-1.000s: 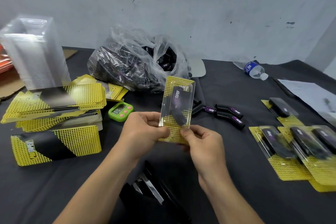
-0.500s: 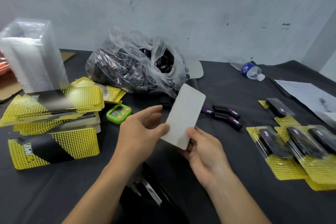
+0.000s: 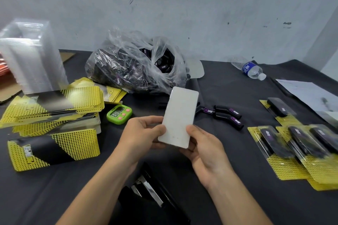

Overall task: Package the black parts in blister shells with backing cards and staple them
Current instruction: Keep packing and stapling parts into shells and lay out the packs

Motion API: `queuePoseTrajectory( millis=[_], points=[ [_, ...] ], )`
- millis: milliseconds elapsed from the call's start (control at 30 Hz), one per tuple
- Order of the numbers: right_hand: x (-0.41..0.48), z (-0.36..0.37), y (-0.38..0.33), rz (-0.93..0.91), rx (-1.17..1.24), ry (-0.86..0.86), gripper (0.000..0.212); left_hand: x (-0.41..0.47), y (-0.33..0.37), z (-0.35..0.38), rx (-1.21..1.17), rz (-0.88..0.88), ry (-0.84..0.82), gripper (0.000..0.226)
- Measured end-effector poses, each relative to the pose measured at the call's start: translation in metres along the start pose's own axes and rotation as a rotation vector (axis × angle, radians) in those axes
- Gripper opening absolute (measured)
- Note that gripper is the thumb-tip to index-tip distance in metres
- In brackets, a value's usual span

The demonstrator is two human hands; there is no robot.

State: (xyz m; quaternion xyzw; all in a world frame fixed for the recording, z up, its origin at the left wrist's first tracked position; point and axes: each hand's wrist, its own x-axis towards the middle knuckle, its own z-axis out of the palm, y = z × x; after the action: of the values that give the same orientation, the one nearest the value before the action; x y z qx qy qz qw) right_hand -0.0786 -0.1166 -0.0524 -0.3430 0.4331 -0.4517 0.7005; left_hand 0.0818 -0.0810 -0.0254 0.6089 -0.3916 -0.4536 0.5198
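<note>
Both hands hold one package [image 3: 178,117] above the table's middle, its plain white card back turned toward me, so its shell and black part are hidden. My left hand [image 3: 142,133] grips its lower left edge and my right hand [image 3: 203,144] grips its lower right edge. A black stapler [image 3: 150,190] lies just below my wrists. Three loose black parts [image 3: 226,114] with purple labels lie to the right of the package. A clear bag of black parts [image 3: 135,67] sits behind. Yellow-and-black backing cards [image 3: 53,104] are stacked at left, with clear blister shells [image 3: 31,56] behind them.
Several finished packages [image 3: 296,148] lie at the right. A green timer [image 3: 119,114] sits beside the cards. A water bottle [image 3: 250,69] and a sheet of paper [image 3: 309,93] lie at the back right. A grey wall rises behind the black-covered table [image 3: 228,86].
The package was turned over from its clear yellow front to its white back. My left hand closed on its lower left edge again, and both hands now hold it a little lower.
</note>
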Motion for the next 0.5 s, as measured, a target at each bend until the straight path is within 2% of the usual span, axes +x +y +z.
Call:
queuePoseTrajectory(
  millis=[167, 267, 433, 500],
  points=[
    [-0.005, -0.003, -0.006, 0.004, 0.081, -0.045, 0.026, -0.002, 0.001, -0.003, -0.028, -0.018, -0.112, 0.03],
    [-0.006, -0.007, -0.012, 0.068, 0.22, -0.173, 0.042, -0.004, 0.004, -0.002, -0.102, -0.029, -0.155, 0.031],
    [-0.009, -0.017, -0.018, 0.156, 0.369, -0.35, 0.049, -0.008, 0.006, 0.001, -0.086, -0.074, -0.203, 0.032],
    [-0.011, -0.02, -0.02, 0.152, 0.369, -0.397, 0.051, -0.01, 0.006, 0.004, -0.009, -0.068, -0.18, 0.033]
  ],
)
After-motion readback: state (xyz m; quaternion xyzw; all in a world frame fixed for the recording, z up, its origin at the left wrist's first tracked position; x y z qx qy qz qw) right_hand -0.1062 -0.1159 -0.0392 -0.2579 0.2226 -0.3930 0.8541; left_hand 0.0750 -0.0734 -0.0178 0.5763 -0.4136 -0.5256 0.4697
